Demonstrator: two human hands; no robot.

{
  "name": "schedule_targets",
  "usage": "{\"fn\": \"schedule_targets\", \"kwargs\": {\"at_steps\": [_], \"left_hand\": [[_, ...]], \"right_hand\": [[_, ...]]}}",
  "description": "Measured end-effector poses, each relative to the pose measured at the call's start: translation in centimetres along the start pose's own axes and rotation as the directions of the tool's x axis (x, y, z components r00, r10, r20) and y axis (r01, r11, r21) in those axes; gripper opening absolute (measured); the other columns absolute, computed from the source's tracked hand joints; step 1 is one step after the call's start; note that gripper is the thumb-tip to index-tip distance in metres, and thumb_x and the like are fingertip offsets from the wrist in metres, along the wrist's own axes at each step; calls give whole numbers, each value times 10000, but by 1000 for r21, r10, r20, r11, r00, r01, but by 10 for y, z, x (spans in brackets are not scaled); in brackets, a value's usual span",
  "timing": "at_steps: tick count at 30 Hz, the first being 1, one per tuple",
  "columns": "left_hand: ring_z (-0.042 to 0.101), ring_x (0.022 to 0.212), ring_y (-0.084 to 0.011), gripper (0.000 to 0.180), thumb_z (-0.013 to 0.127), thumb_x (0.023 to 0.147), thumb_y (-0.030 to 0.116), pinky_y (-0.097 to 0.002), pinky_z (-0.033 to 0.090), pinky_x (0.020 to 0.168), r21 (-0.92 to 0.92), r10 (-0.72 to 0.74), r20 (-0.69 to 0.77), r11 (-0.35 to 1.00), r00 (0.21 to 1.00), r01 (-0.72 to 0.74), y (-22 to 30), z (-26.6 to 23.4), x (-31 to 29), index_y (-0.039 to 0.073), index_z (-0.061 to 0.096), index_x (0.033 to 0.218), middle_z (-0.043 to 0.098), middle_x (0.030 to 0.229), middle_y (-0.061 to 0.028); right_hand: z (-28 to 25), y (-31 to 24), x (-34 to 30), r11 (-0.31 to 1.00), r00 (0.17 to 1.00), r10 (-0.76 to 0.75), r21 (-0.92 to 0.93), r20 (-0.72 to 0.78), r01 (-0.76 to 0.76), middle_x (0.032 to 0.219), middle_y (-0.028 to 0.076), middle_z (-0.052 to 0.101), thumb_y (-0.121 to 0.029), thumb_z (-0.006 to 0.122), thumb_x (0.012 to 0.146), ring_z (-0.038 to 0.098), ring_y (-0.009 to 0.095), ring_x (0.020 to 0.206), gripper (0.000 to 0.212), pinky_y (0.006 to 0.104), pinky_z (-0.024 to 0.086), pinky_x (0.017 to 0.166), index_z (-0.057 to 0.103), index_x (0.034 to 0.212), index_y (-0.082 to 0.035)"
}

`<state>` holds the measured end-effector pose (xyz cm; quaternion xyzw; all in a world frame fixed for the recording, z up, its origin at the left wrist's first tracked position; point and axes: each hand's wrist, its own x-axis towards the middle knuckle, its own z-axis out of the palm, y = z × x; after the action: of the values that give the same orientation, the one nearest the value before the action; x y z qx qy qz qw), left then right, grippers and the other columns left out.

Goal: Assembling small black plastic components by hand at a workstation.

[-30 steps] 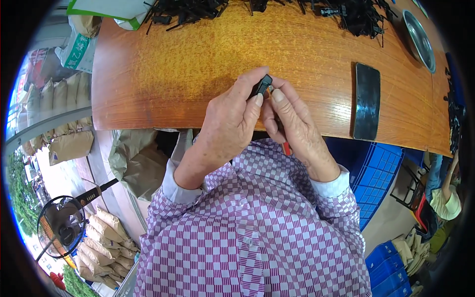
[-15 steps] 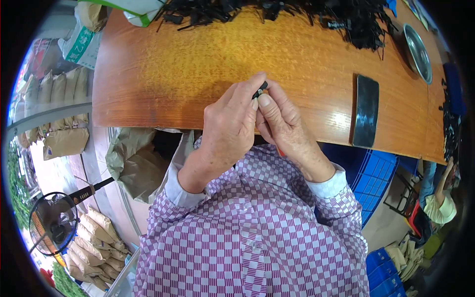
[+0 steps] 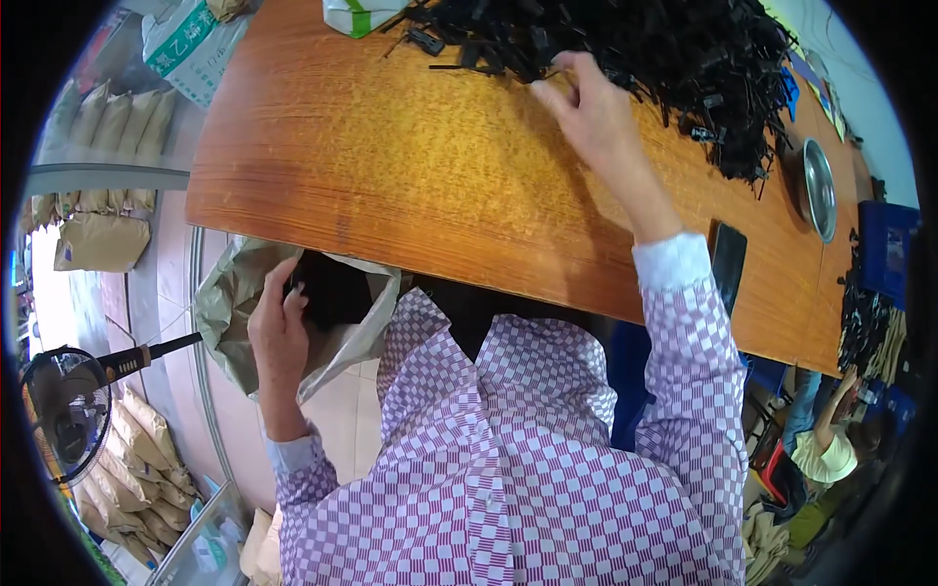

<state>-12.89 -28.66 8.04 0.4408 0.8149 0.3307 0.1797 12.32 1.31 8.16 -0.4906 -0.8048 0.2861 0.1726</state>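
My left hand [image 3: 279, 332] hangs over the mouth of a large paper sack [image 3: 227, 303] below the table's left front edge. Its fingers are partly bent and apart, and I make out nothing between them. Dark contents [image 3: 337, 293] show inside the sack. At the far side of the table, my right hand [image 3: 598, 112] reaches to the near edge of a heap of small black plastic parts [image 3: 674, 49]. Thumb and forefinger are spread, with no part visible between them; the other fingers are mostly hidden.
The wooden table [image 3: 391, 166] carries a dark phone-like slab [image 3: 728, 264] beside my right sleeve and a metal bowl [image 3: 819, 190] at the right. A handheld electric fan or swatter [image 3: 73, 410] and stacked brown sacks [image 3: 137, 469] stand left. Another person [image 3: 826, 454] is at far right.
Both hands were together above the table's front edge, holding a small black part. They have separated: the left went down to the sack, the right out to the heap. The view has shifted.
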Motion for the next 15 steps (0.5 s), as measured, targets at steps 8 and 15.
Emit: {"fn": "schedule_targets", "kwargs": {"at_steps": [8,15], "left_hand": [[614,832,-258,315,525,842,-26,-291,484,747,356,154,38,921,987,-157,-16,-8,-10,33,561,1149,614,1012,-142],[563,771,-78,326,532,875,34,-192,440,629,-449,108,173,894,979,-20,80,28,40,-7,504,1197,620,1019,-76]], "right_hand": [[18,13,46,906,941,-217,-412,-261,95,773,121,668,-374,641,837,651,297,679,397,394,508,597,577,1073,-61],[13,-14,-32,914,887,-405,-132,-221,384,747,136,637,-168,653,834,625,266,587,211,341,498,527,608,1017,-72]]}}
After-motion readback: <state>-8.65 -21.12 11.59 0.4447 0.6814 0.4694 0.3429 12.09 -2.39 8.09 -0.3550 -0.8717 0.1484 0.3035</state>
